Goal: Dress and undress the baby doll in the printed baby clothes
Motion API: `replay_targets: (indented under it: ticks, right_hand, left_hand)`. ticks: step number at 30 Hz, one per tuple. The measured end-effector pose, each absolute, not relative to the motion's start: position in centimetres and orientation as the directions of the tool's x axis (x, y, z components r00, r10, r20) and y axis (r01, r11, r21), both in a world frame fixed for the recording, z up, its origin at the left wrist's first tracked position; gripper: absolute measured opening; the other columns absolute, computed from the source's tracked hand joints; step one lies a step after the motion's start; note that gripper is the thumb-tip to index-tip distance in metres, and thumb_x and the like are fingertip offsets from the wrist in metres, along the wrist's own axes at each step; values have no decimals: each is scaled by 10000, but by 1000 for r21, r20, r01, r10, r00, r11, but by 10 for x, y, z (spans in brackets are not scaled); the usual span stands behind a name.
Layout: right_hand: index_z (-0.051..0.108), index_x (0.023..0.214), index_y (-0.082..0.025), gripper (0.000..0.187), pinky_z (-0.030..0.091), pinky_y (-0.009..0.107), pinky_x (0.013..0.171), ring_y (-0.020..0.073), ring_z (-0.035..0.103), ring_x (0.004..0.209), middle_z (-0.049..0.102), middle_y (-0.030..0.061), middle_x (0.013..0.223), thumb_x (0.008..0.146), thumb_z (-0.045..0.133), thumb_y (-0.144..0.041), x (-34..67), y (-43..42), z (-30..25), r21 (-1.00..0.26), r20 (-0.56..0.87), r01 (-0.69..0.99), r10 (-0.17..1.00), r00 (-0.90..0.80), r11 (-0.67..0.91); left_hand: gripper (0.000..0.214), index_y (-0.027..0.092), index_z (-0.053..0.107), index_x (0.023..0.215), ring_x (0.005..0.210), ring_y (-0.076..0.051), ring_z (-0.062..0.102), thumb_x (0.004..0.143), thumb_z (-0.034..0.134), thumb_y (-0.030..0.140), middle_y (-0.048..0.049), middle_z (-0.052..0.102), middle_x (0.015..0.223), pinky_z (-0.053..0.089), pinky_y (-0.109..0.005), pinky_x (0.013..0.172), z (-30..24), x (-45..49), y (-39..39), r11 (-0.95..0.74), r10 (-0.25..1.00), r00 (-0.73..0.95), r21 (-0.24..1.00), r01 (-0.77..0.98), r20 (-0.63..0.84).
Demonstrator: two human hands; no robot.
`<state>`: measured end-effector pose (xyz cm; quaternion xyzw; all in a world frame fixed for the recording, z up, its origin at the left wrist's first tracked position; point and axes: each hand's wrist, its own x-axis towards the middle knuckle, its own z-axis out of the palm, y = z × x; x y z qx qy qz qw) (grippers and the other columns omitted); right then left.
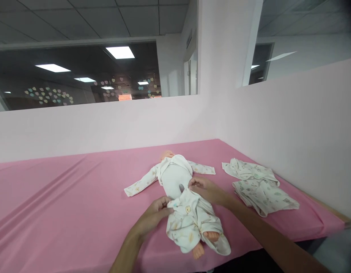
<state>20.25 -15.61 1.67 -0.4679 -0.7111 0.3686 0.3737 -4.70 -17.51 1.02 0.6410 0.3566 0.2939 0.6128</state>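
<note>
A baby doll point(175, 178) lies on its back on a pink-covered table, its head at the far side and its feet towards me. It wears a white printed long-sleeved top point(141, 184), bunched up at the chest, so the pale torso shows. White printed baby pants point(189, 216) cover its legs, with both feet sticking out at the leg ends. My left hand point(156, 214) pinches the waistband at its left side. My right hand point(205, 188) grips the waistband at the right, beside a small grey patch at the waist.
Folded white printed baby clothes point(263, 185) lie to the right on the pink sheet point(64, 212). A pale wall point(107, 129) with windows runs behind the table, and another wall point(291, 125) borders it on the right. The table's near edge is just below the doll's feet.
</note>
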Motion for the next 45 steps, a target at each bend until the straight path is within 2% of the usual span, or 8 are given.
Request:
replay_targets:
  ticks: [5, 8, 15, 20, 28, 34, 40, 45]
  right_hand:
    - [600, 764, -176, 254, 363, 243, 573, 118, 493, 651, 603, 3, 764, 850, 482, -383, 179, -132, 37, -850, 186, 417, 924, -333, 321]
    - [618, 762, -172, 212, 356, 239, 545, 126, 519, 656, 629, 12, 760, 818, 516, -349, 169, -123, 46, -786, 150, 495, 892, -426, 369]
    - [692, 813, -205, 144, 406, 239, 599, 150, 588, 749, 688, 8, 842, 724, 595, -261, 162, -123, 50, -714, -108, 555, 715, -691, 428]
    - [650, 820, -202, 177, 360, 221, 560, 118, 515, 677, 608, -17, 760, 699, 653, -331, 164, -123, 46, -730, -205, 575, 683, -701, 371]
    - [578, 783, -198, 75, 235, 209, 480, 79, 359, 562, 462, -54, 649, 720, 596, -236, 161, -116, 43, -838, -89, 446, 726, -682, 316]
    - [652, 910, -202, 215, 320, 207, 541, 95, 448, 636, 568, -24, 736, 747, 660, -341, 168, -111, 46, -860, -146, 450, 728, -670, 241]
    - [662, 941, -209, 292, 421, 266, 755, 173, 551, 895, 629, 39, 1015, 791, 640, -458, 207, -102, 34, -913, -155, 397, 821, -549, 93]
    - [649, 880, -210, 328, 398, 277, 725, 148, 503, 771, 592, 13, 875, 820, 584, -526, 242, -99, 7, -929, -129, 365, 877, -463, 56]
  left_hand:
    - [346, 159, 546, 793, 795, -147, 515, 868, 531, 496, -40, 566, 830, 405, -268, 781, -3, -50, -167, 50, 841, 540, 999, -16, -33]
    - [344, 162, 540, 793, 774, -139, 496, 878, 514, 494, -26, 546, 815, 399, -262, 763, 0, -48, -166, -10, 837, 546, 997, 81, -35]
    - [267, 197, 469, 859, 646, -115, 357, 902, 425, 457, 27, 439, 749, 323, -231, 597, -3, -40, -168, -153, 901, 434, 949, 276, 19]
    - [236, 205, 437, 843, 685, -122, 349, 928, 363, 413, 30, 412, 773, 321, -238, 624, -7, -36, -171, -214, 905, 418, 931, 296, 75]
    - [274, 187, 520, 851, 756, -132, 407, 855, 530, 461, 16, 486, 821, 356, -251, 703, 8, -34, -171, -268, 909, 392, 915, 300, 138]
    - [343, 175, 484, 762, 630, -104, 396, 805, 590, 498, 32, 458, 695, 323, -236, 611, 6, -38, -148, -93, 895, 446, 982, 166, 10]
    - [393, 178, 449, 742, 622, -96, 337, 799, 588, 542, 38, 412, 686, 248, -222, 569, -2, -56, -138, -104, 856, 513, 953, 285, -60]
    - [453, 191, 356, 686, 599, -97, 226, 848, 482, 595, 47, 294, 661, 186, -245, 554, -18, -69, -134, -148, 843, 535, 926, 347, -66]
